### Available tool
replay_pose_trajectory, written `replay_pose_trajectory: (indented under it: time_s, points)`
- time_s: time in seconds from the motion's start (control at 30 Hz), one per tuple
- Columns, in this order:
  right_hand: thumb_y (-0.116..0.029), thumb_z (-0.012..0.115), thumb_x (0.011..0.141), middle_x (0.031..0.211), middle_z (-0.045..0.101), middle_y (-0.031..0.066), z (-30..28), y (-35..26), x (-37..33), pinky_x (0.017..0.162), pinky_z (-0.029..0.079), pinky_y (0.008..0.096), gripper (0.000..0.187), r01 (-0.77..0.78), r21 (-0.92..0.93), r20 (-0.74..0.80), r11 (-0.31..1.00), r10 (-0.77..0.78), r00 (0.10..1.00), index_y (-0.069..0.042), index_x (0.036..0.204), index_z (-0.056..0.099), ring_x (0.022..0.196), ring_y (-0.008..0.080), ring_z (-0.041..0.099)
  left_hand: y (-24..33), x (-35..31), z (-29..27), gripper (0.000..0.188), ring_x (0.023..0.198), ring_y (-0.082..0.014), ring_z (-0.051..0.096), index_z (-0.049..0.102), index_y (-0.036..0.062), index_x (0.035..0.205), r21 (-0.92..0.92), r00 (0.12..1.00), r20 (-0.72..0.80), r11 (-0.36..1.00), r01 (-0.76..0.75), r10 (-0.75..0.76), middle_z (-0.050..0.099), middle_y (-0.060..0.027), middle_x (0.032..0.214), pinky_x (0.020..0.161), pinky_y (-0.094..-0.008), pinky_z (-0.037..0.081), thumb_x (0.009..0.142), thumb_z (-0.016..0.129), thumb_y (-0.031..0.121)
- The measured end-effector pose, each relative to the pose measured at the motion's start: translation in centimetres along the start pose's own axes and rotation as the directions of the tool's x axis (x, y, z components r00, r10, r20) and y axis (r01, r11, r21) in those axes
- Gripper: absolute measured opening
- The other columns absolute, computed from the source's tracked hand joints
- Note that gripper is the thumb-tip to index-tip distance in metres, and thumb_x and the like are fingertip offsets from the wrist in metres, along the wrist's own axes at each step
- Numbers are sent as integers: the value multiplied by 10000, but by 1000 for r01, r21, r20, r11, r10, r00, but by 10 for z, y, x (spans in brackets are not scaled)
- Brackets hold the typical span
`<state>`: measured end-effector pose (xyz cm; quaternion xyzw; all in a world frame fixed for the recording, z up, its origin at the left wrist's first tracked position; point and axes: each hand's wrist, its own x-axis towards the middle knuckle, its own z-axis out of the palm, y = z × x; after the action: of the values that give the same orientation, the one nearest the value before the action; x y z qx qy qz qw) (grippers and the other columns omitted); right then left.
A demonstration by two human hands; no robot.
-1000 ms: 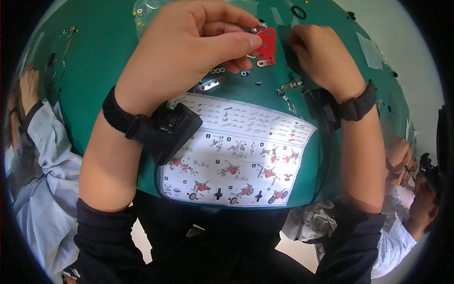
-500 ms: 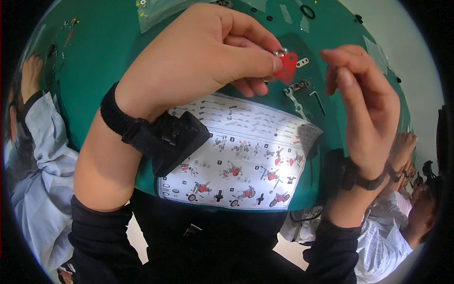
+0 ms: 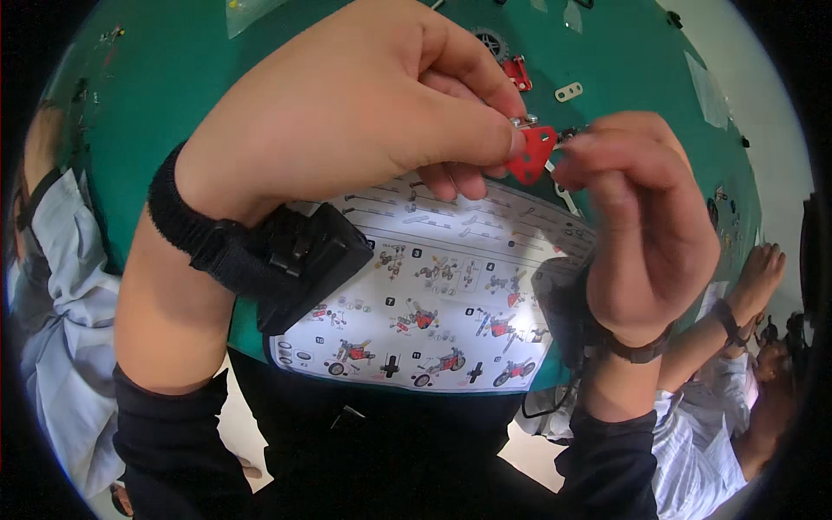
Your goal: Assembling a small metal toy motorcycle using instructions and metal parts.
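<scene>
My left hand (image 3: pixel 381 104) pinches a small red plate (image 3: pixel 531 160) with holes between thumb and fingers. Silver screw heads or nuts (image 3: pixel 530 120) sit along its upper edge. Close to the plate's right side is my right hand (image 3: pixel 650 225), its thumb and forefinger bent together. Whatever lies between those fingertips is too small or blurred to make out. Below both hands spreads a printed assembly sheet (image 3: pixel 451 325) with drawings of a motorcycle model. A metal wrench (image 3: pixel 567 199) is partly covered by my right fingers.
On the green table (image 3: pixel 173 95), beyond my hands, lie a black wheel (image 3: pixel 490 43), a red metal part (image 3: pixel 517 73) and a small silver strip with holes (image 3: pixel 568 92). A clear plastic bag (image 3: pixel 706 91) lies farther right. Another person's hand (image 3: pixel 761 273) rests at the right edge; someone's grey sleeve (image 3: pixel 65 234) is at left.
My right hand has moved left, up to the red plate, and its fingers have drawn closer together. The plate in my left hand sits slightly lower; the view has shifted, showing the wheel more fully.
</scene>
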<state>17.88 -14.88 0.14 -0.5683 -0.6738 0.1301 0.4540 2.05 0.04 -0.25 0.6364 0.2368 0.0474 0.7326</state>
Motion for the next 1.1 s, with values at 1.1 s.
replay_pose_trajectory:
  time_s: [1.1]
  points:
    - [96,680,815,1106,592,202,11,-1,-3,907,472,327,156,53,-162,22,985,-50,999,75,965,641,1030,254,592,12,-31,-10,346,818,-114,686,579,-121,1151,178,995,-23,980,-92,98,694,-99,917,728,-216,560,867,704,31]
